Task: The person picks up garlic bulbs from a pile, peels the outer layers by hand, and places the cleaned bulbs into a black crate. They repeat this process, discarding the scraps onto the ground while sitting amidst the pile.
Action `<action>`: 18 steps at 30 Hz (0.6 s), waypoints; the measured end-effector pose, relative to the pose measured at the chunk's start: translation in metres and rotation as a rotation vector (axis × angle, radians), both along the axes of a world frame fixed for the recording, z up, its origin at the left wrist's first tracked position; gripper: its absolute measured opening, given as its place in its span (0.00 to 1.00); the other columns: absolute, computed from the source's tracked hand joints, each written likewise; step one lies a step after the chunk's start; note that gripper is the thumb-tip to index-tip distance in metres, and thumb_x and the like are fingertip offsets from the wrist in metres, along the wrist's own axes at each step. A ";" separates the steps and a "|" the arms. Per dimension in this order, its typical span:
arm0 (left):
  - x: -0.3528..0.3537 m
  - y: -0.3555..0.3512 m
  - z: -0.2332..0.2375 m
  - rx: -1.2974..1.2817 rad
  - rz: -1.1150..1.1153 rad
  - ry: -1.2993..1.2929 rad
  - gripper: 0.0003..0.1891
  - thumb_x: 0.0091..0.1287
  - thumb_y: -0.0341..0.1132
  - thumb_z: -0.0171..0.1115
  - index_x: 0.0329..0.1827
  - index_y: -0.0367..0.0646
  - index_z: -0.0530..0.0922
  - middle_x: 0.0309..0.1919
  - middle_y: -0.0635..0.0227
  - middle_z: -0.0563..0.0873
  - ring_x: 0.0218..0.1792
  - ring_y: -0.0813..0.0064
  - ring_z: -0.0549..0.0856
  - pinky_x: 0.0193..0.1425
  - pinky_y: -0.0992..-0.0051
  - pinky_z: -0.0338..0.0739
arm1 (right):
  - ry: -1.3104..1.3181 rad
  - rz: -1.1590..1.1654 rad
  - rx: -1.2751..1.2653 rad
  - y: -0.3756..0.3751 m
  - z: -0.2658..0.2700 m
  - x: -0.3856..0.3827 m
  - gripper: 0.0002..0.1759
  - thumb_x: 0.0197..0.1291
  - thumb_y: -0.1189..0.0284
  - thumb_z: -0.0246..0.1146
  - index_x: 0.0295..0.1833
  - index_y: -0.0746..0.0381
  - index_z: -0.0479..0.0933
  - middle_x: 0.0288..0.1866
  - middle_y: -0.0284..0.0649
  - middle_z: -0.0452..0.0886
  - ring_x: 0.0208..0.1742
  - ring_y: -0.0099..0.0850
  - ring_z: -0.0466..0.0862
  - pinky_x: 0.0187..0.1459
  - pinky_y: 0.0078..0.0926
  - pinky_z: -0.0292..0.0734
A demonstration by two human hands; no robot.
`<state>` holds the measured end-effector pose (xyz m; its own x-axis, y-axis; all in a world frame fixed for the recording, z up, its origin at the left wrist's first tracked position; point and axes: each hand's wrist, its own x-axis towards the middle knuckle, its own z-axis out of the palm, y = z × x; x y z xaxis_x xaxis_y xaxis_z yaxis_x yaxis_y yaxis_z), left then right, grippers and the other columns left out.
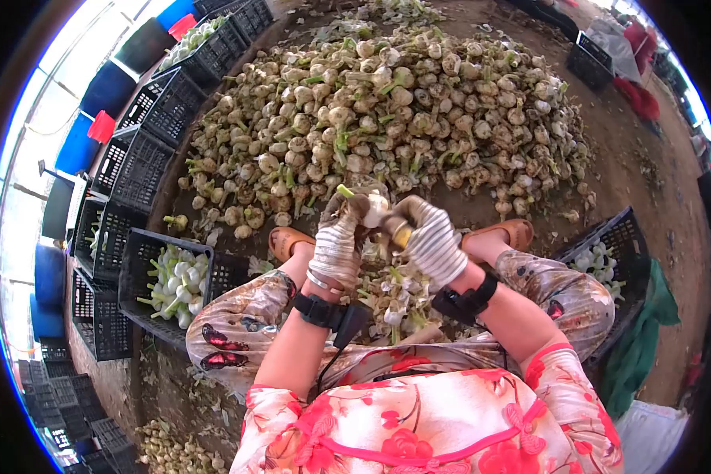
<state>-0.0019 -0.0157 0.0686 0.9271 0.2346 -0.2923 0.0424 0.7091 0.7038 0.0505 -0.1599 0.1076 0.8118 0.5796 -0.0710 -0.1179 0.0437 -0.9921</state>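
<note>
My left hand (344, 237), in a striped, soiled work glove, is closed around a garlic bulb (377, 210) with a short green stem stub pointing up to the left. Right against the bulb is my right hand (428, 233), gloved alike, its fingers curled around a small yellow-handled tool (403, 235); the tool's working end is hidden. Below both hands, between my legs, lie peelings and whitish garlic bulbs (395, 296). A large heap of uncleaned garlic (387, 118) rises in front of me.
At my left stands a black crate (134, 268) holding cleaned white garlic (178, 284). Another black crate (628, 245) with garlic is at my right, a green cloth (644, 332) beside it. More black crates (138, 170) line the left side. Garlic (174, 450) also lies at lower left.
</note>
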 end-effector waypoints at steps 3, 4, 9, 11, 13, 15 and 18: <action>0.005 -0.009 0.022 -0.060 0.081 -0.249 0.17 0.59 0.40 0.62 0.45 0.38 0.75 0.47 0.62 0.78 0.45 0.74 0.79 0.46 0.76 0.76 | -0.113 -0.122 -0.063 -0.003 -0.028 0.033 0.07 0.57 0.74 0.59 0.31 0.67 0.73 0.19 0.32 0.75 0.21 0.16 0.70 0.20 0.18 0.67; 0.004 -0.005 0.021 -0.019 0.038 -0.294 0.17 0.59 0.39 0.62 0.46 0.38 0.75 0.49 0.61 0.77 0.49 0.73 0.77 0.50 0.75 0.75 | -0.141 -0.155 -0.157 -0.004 -0.035 0.042 0.08 0.56 0.73 0.59 0.30 0.67 0.73 0.19 0.35 0.75 0.19 0.19 0.71 0.20 0.20 0.67; 0.010 0.010 0.002 -0.281 0.146 -0.128 0.15 0.60 0.44 0.59 0.43 0.44 0.76 0.41 0.65 0.82 0.43 0.68 0.81 0.45 0.68 0.79 | -0.738 0.738 -0.947 -0.030 -0.068 0.029 0.11 0.51 0.68 0.58 0.35 0.63 0.77 0.27 0.48 0.79 0.28 0.41 0.79 0.33 0.34 0.75; 0.012 0.015 0.011 -0.327 0.127 -0.087 0.14 0.61 0.44 0.59 0.42 0.45 0.76 0.37 0.65 0.82 0.39 0.68 0.82 0.40 0.66 0.80 | -0.616 0.867 -0.671 -0.043 -0.095 0.025 0.11 0.50 0.68 0.57 0.37 0.61 0.78 0.29 0.45 0.80 0.32 0.39 0.80 0.38 0.33 0.74; 0.017 0.023 -0.002 -0.445 0.160 0.046 0.15 0.61 0.47 0.58 0.41 0.45 0.76 0.33 0.67 0.82 0.32 0.70 0.81 0.33 0.66 0.80 | -0.421 0.710 -0.662 -0.043 -0.067 0.030 0.12 0.51 0.66 0.58 0.40 0.60 0.78 0.30 0.45 0.80 0.32 0.36 0.80 0.37 0.30 0.74; 0.019 0.023 -0.008 -0.491 0.171 0.059 0.16 0.61 0.49 0.58 0.40 0.45 0.76 0.32 0.68 0.82 0.29 0.71 0.81 0.31 0.67 0.79 | -0.339 0.556 -0.715 -0.039 -0.032 0.032 0.14 0.53 0.64 0.58 0.40 0.61 0.77 0.30 0.46 0.80 0.32 0.36 0.80 0.38 0.30 0.74; 0.021 0.020 -0.012 -0.438 0.241 0.135 0.16 0.61 0.49 0.57 0.41 0.46 0.76 0.30 0.68 0.82 0.26 0.72 0.80 0.27 0.69 0.77 | -0.475 0.400 -0.492 -0.033 -0.034 0.032 0.14 0.53 0.63 0.61 0.39 0.64 0.77 0.28 0.48 0.80 0.30 0.36 0.81 0.36 0.29 0.74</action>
